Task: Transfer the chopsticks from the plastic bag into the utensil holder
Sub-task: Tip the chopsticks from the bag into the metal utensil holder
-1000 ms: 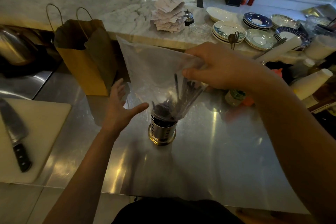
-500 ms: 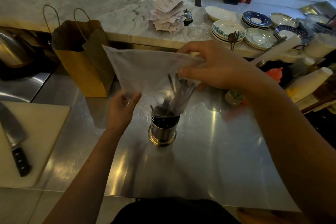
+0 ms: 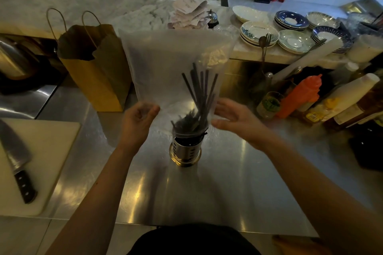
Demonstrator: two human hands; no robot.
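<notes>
Step in hand: emptying, mid-way. plastic bag (image 3: 165, 64) stands upright directly over the utensil holder (image 3: 185, 151), its narrow lower end sitting at the holder's mouth. chopsticks (image 3: 202, 93) are inside the bag: dark bundle, lower ends bunched at the holder rim, upper ends fanned out and leaning up-right against the film. Can't tell through the plastic whether any tips are already past the rim, or whether the bag's open end is the one facing down. left hand (image 3: 137, 120): fingers (image 3: 152, 109) curled, pinching the bag's lower left edge. right hand (image 3: 234, 118): fingers (image 3: 220, 103) straight and spread apart, palm toward the bag's lower right side, just beside it; contact not resolvable. Top of the bag is unsupported and standing on its own. Next move, my read: gather the film around the bundle to steer the sticks straight down into the holder, then lift the bag clear without dragging sticks back out or tipping the holder. Risk is the fanned tops snagging the film. Holder sits on a reflective steel surface (image 3: 228, 188). Left: white cutting board (image 3: 47, 151) with a knife (image 3: 17, 161) lying on it. Behind left: brown paper bag (image 3: 99, 76), open, handles up. Right edge: sauce bottles incl. an orange squeeze bottle (image 3: 300, 95). Raised marble surface (image 3: 124, 10) behind carries stacked plates (image 3: 290, 20) and a spike of paper slips (image 3: 190, 10). Dim commercial kitchen, tiled floor beyond.
</notes>
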